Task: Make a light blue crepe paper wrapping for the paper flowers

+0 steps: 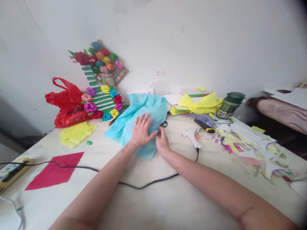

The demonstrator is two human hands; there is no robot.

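Note:
A large sheet of light blue crepe paper (146, 107) lies rumpled and partly folded over at the middle of the table. My left hand (142, 129) rests flat on it with the fingers spread. At the paper's right edge, my right hand (163, 142) has its fingers curled in and seems to pinch the edge; a small dark patch shows at the fingertips, too blurred to tell apart. Just beyond those fingers a black scissor handle (164, 124) pokes out, its blades hidden. To the right lies a white glue gun (191, 137).
A black cord (148, 184) crosses below my forearms. Red paper (56, 171), a power strip (14, 172), yellow paper (76, 134) and a red bag (66, 103) are left. Paper flowers (103, 86) stand behind. Right are a yellow-black cutter (203, 125), scraps (249, 147) and a green jar (230, 105).

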